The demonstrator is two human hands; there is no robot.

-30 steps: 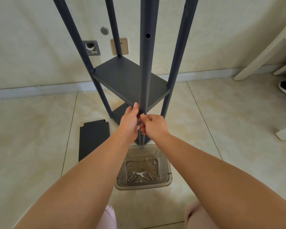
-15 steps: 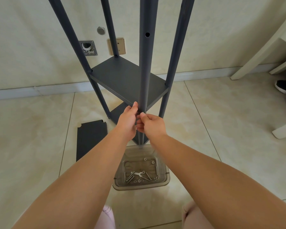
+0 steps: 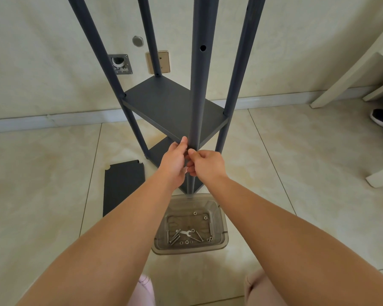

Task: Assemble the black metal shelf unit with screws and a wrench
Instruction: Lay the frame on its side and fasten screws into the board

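Both hands meet at the near post (image 3: 197, 89) of the upright black metal shelf unit (image 3: 175, 107), left hand (image 3: 174, 161) gripping the post, right hand (image 3: 206, 164) pinching something unseen at the shelf's front corner, likely a screw that could drop.

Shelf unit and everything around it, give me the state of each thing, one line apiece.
Shelf unit: upright, two boards fitted.
Near post: upper screw hole empty.
Left hand: fingers curled at the near post, by the board's corner.
Right hand: pinching at the same joint.
Spare board: flat on the floor.
Tray: on the floor, holding screws, nuts.
Wrench: lying unused in the tray.
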